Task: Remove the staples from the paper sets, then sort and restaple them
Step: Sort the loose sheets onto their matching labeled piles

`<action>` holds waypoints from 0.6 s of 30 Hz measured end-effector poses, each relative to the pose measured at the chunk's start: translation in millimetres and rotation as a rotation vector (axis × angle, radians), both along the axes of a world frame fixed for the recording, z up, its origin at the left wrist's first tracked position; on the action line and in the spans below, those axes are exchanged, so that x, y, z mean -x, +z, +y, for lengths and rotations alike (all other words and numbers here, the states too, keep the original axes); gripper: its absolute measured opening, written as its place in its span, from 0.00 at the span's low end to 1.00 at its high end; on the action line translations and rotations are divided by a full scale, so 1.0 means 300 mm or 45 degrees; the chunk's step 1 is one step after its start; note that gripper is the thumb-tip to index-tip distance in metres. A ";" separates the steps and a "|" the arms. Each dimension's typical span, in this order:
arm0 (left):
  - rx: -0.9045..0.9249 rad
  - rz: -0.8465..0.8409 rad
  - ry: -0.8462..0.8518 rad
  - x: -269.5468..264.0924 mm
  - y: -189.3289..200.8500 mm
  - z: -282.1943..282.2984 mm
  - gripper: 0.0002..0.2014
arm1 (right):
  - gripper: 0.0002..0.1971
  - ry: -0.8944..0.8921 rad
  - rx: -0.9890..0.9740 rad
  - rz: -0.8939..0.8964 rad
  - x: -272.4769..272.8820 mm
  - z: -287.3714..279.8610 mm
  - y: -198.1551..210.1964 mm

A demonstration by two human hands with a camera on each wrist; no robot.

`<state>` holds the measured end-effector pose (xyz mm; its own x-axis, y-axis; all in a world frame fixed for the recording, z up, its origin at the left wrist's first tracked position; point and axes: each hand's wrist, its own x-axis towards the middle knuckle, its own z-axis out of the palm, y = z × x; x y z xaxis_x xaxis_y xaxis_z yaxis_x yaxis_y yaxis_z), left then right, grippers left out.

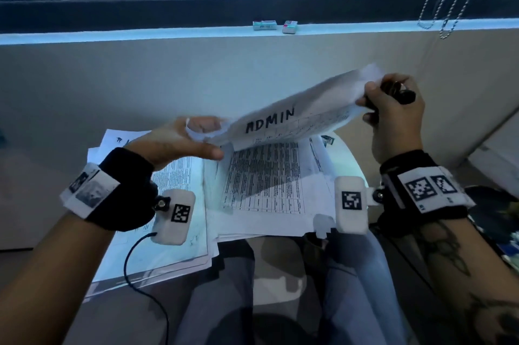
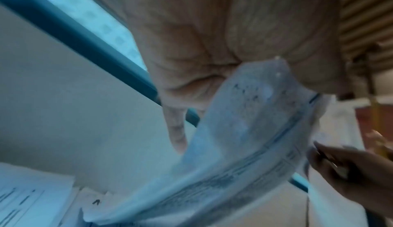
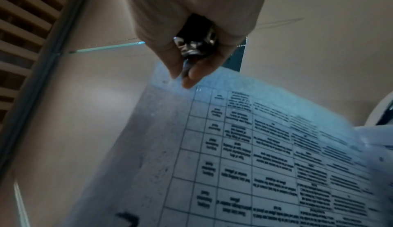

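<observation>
While your left hand pinches one corner of the ADMIN paper set, your right hand pinches the opposite corner, also gripping a black staple remover. It hangs above the paper stacks, edges free.

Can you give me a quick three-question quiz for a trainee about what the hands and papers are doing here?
1. True or false: the white paper set marked ADMIN lies flat on the loose printed sheets.
2. Besides paper, what does the right hand hold?
A. small black and metal tool
B. ruler
3. Fill in: the left hand pinches the set's ___ end.

Key: 1 false, it is lifted; 2 A; 3 left.
</observation>
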<state>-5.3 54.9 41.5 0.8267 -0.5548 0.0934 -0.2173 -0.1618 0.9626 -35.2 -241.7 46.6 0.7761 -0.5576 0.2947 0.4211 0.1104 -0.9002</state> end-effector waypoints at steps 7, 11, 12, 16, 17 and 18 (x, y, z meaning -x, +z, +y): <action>-0.370 0.180 -0.177 0.001 -0.057 0.001 0.33 | 0.14 0.124 0.184 0.062 0.009 -0.037 -0.034; -0.394 0.249 -0.070 -0.039 -0.089 0.038 0.39 | 0.16 -0.047 0.321 0.229 -0.021 -0.034 -0.066; -0.344 0.229 -0.044 -0.043 -0.078 0.041 0.40 | 0.17 -0.081 0.346 0.255 -0.029 -0.034 -0.074; -0.229 0.084 0.069 -0.037 0.028 0.006 0.47 | 0.15 -0.157 0.370 0.339 -0.043 -0.017 -0.108; -0.285 0.024 0.064 -0.031 0.051 -0.028 0.46 | 0.13 -0.184 0.375 0.350 -0.045 -0.009 -0.114; -0.372 -0.031 0.055 -0.022 0.066 -0.071 0.43 | 0.12 -0.200 0.373 0.352 -0.047 0.001 -0.117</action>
<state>1.2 33.7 61.2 0.8495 -0.5256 -0.0453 -0.2264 -0.4409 0.8685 -21.2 -241.4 11.4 0.7606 -0.5987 0.2511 0.1510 -0.2130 -0.9653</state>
